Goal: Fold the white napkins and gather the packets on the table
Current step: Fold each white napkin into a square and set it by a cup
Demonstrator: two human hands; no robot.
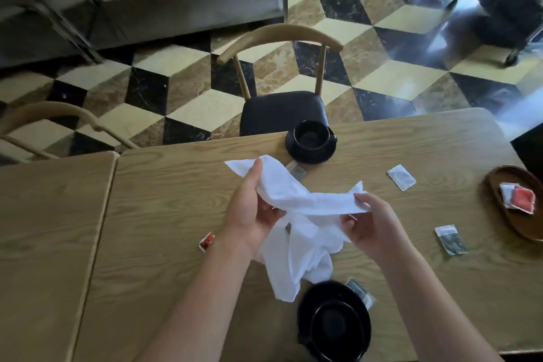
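A crumpled white napkin (302,232) hangs above the wooden table (164,214), held up by both hands. My left hand (252,209) grips its upper left part, thumb on the cloth. My right hand (373,223) pinches an edge on the right. Packets lie scattered on the table: a red one (207,241) left of my left wrist, a silver one (401,177) at the right, a dark one (450,239) further right, another (297,171) partly hidden behind the napkin, and one (361,292) beside the near cup. Red packets (518,198) lie in a wooden dish (499,185).
A black cup on a saucer (311,141) stands at the table's far edge, and another black cup and saucer (333,320) sits near me. A second table (44,229) adjoins on the left. Two chairs (282,109) stand beyond, on a chequered floor.
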